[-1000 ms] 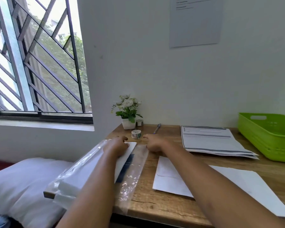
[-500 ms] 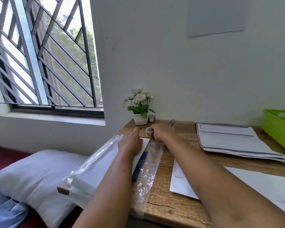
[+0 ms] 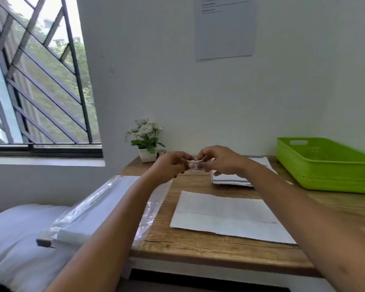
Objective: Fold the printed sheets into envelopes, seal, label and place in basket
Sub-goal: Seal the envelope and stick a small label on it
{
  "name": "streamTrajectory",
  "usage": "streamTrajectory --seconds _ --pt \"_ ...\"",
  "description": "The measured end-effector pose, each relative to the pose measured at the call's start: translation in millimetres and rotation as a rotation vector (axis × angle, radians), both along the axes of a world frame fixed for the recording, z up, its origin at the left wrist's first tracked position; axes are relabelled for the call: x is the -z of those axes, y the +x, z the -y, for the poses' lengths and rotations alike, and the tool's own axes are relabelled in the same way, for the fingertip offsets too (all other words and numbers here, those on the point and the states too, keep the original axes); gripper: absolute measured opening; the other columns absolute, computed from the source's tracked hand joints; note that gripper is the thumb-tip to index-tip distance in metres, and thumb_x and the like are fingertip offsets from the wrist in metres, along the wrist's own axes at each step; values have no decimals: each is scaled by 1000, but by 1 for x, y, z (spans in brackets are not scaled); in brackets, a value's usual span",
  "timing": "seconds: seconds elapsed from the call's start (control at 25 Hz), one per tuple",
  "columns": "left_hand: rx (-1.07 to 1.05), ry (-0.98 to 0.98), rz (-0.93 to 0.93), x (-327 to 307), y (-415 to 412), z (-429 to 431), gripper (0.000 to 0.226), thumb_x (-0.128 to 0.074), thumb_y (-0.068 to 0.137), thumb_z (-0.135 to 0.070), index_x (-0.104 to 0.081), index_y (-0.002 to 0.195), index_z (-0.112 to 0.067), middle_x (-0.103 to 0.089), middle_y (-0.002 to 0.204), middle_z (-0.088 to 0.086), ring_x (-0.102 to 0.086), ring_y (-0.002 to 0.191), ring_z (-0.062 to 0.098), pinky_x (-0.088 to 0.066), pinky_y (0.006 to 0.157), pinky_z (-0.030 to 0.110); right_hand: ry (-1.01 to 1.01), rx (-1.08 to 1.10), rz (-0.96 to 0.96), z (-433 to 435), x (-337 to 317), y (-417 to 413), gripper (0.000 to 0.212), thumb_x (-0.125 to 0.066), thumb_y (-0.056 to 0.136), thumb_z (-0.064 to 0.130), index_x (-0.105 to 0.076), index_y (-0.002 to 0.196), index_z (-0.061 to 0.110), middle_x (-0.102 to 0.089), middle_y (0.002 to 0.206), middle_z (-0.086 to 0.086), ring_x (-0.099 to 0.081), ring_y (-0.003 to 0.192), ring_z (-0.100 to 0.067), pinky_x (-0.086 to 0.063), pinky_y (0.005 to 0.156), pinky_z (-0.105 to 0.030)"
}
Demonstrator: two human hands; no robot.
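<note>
— Hands first: what are they doing?

— Seen from the head camera, both hands are meeting in the air above the far middle of the desk (image 3: 198, 247). The left hand (image 3: 170, 165) and the right hand (image 3: 221, 160) are each curling their fingers inward and pinching a small roll of tape (image 3: 195, 165) between them. The roll is blurred, so I cannot tell whether any tape is being pulled free.

— Where is the paperwork lying?

— A white envelope (image 3: 226, 216) is lying flat on the desk towards the front edge, below the hands and not touching them. The stack of printed sheets (image 3: 230, 180) is lying further back, partly hidden behind the right hand and wrist. The green basket (image 3: 325, 167) is sitting at the right end of the desk, well apart from the envelope.

— And what is lying on the left?

— A clear plastic packet (image 3: 101, 209) holding white paper is lying along the desk's left edge and hanging over the front corner, partly under the left forearm. A small potted plant (image 3: 145, 142) with white flowers is standing at the back against the wall, just left of the hands. A white pillow (image 3: 19, 239) is lying lower down beside the desk. A barred window (image 3: 40, 81) is filling the upper left, and a sheet of paper (image 3: 224, 28) is hanging on the wall above the hands.
</note>
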State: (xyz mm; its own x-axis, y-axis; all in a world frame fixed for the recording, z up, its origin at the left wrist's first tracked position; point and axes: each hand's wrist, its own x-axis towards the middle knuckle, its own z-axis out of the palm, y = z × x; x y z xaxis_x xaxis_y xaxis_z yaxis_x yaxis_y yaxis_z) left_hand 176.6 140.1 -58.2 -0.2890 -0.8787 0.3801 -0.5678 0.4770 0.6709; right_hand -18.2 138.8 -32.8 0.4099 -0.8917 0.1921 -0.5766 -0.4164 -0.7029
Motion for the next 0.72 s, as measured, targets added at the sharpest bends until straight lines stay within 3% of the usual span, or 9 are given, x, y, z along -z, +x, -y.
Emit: streamTrajectory --seconds 0.16,0.24,0.36,0.56,0.72 --pt "69 37 -40 -1 -64 -8 9 -75 77 -27 -67 78 -22 -58 63 -9 -51 62 10 -44 64 28 -48 45 157 -17 2 -56 22 -75 78 12 -65 96 21 -66 102 0 -63 81 -11 -57 66 -27" --pt "119 85 -74 4 -84 -5 10 -76 76 -18 -69 82 -14 -65 73 -2 -57 69 14 -49 72 35 18 34 289 -18 9 -83 30 -71 80 2 -62 103 18 -67 99 0 -66 80 -14 -59 72 -32" --pt "137 99 -62 11 -103 2 12 -75 76 -7 -70 85 -14 -70 92 9 -65 87 25 -51 91 44 105 28 425 -13 25 -110 28 -67 83 -1 -64 104 17 -67 98 -2 -69 81 -12 -59 76 -28" --pt "28 8 170 32 -113 11 21 -67 79 -16 -71 93 -31 -71 85 -8 -64 81 14 -50 73 27 30 124 452 4 45 -107 7 -70 83 4 -69 88 9 -66 89 -6 -69 79 -12 -60 71 -25" --pt "81 81 -20 35 -109 8 17 -75 76 -12 -72 92 -16 -60 124 -9 -66 83 9 -52 78 24 -43 151 424 4 49 -100 6 -71 83 8 -69 86 13 -67 86 -3 -68 74 -8 -58 67 -22"
